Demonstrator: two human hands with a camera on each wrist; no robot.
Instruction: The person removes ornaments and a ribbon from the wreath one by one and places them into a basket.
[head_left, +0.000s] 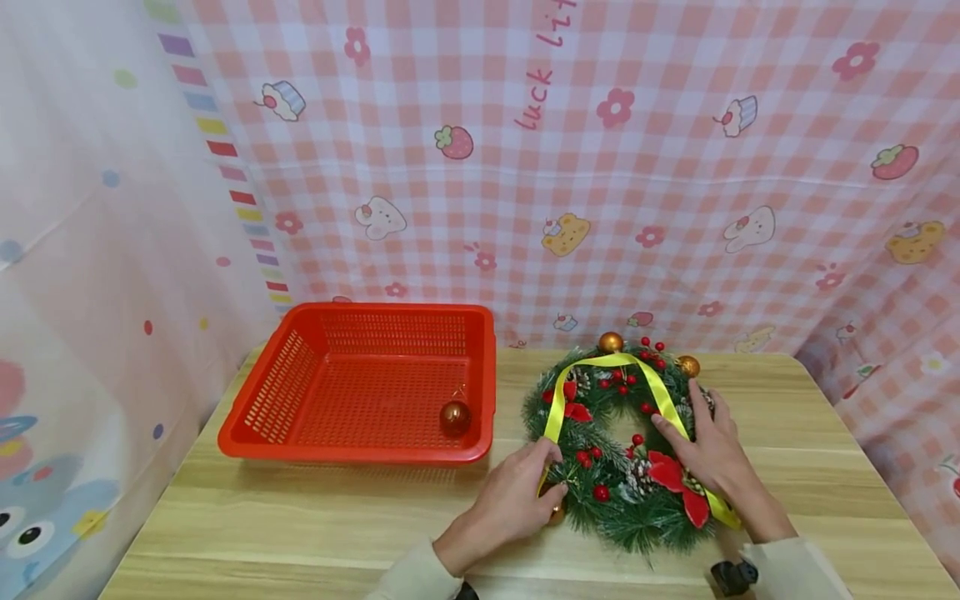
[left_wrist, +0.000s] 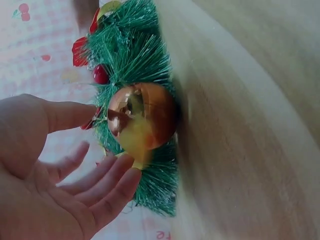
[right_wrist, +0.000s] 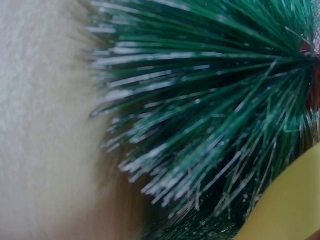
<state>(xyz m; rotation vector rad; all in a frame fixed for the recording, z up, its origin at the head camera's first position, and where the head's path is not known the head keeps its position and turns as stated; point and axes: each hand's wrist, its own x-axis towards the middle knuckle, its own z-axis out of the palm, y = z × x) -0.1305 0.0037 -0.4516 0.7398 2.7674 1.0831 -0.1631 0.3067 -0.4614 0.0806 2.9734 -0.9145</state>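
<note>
A green wreath [head_left: 577, 492] with pinecones, red berries and red poinsettias lies at the right of the table. A yellow ribbon [head_left: 656, 387] loops over its top. My left hand [head_left: 513, 492] is at the wreath's near left side, thumb and fingers apart, with fingertips at a ribbon end. In the left wrist view that ribbon end [left_wrist: 137, 140] is blurred in front of an orange-gold ball [left_wrist: 162, 112]. My right hand [head_left: 716, 450] rests over the wreath's right side, fingers extended, with the ribbon passing beneath it. Only wreath needles [right_wrist: 175, 100] and ribbon [right_wrist: 290, 200] show in the right wrist view.
A red plastic basket [head_left: 360, 454] stands left of the wreath, with a shiny brown-gold ball [head_left: 455, 418] in its near right corner. Gold balls [head_left: 611, 342] sit at the wreath's far edge. A checked curtain [head_left: 525, 208] hangs behind the wooden table [head_left: 300, 533].
</note>
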